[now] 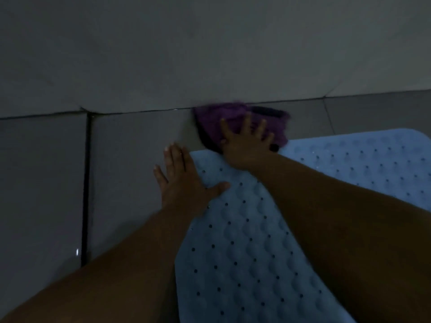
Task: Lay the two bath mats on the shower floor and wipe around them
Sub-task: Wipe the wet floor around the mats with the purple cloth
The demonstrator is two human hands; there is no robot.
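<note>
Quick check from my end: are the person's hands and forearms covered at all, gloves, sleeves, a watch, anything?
No. The left hand and the right hand are bare, with no gloves, and I can see no rings. Both forearms are uncovered as far as the picture reaches: no sleeves, watch or bands. The light is dim, so small details could be missed.

The bath mat (245,248) is lying on the shower floor (130,141). The cloth (235,122) is lying beyond the mat's far edge, against the wall (210,54). The right hand (245,148) is resting on the cloth; the left hand (184,180) is lying across the mat's left edge.
</note>
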